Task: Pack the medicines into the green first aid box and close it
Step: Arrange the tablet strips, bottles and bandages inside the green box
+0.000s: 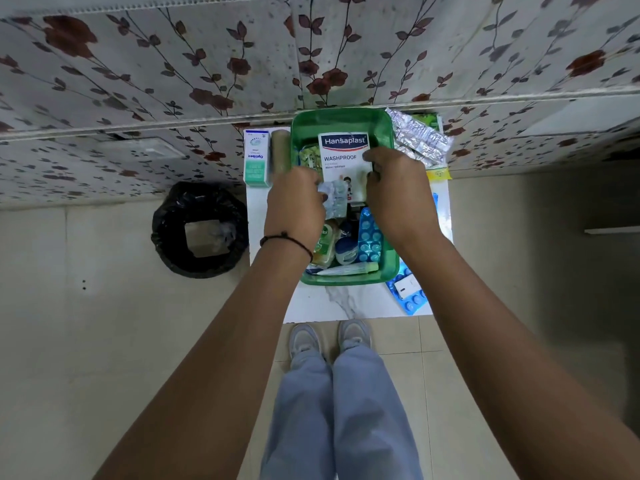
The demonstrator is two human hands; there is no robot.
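Green plastic first aid box [389,271] on the white marble worktop [346,301], lid not in view. White Hansaplast plaster carton [343,157] lies inside, long axis running away from me. Right hand [398,188] fingers pinch its right edge; left hand [294,202] fingers pinch a crinkled clear sachet [334,199] at its near-left corner. Silver foil blister strips [419,140] wait right of the box, beside my right hand.

The left hand [294,199] hides the green first aid box's [343,119] nine o'clock wall; the right hand's [398,188] fingertips are tucked behind the Hansaplast box [343,157].
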